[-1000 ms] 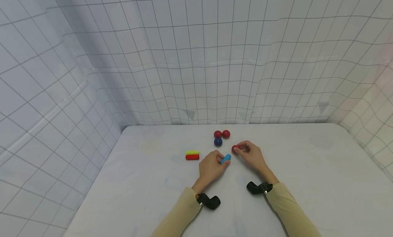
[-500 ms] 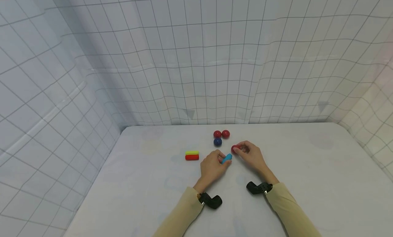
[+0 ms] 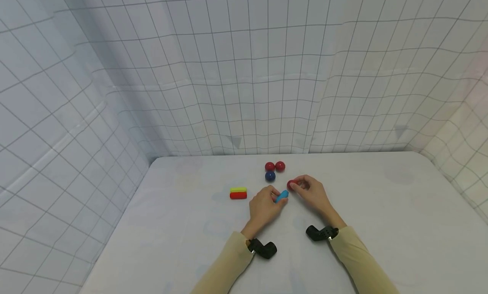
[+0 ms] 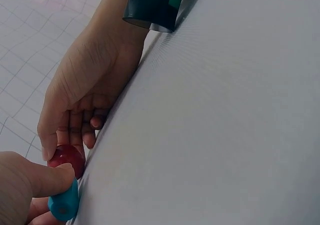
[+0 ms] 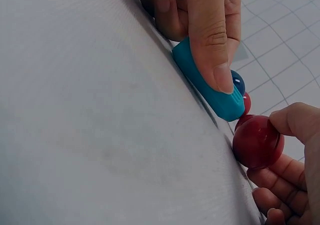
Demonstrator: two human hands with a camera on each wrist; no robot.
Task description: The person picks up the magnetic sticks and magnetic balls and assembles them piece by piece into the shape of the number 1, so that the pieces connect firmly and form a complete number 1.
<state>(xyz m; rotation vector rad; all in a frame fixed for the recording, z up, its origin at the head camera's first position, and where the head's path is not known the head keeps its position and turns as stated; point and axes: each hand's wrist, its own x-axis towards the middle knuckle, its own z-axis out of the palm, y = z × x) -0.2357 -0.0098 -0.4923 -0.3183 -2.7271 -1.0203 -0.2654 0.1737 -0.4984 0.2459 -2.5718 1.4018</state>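
Left hand (image 3: 264,206) pinches a blue stick (image 3: 282,195), right hand (image 3: 314,195) a red ball (image 5: 256,142), just below-right of centre; since a second ago the stick has edged closer, we judge, narrowing the gap.

Long plain khaki sleeves (image 3: 224,264) plus two black, bent, round-ended wrist cameras (image 3: 267,250) on dark straps (image 3: 333,231).

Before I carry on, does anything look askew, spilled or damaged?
Nothing stands out: the left hand holds the blue piece, the right hand a red ball, and the yellow bar and red bar lie side by side.
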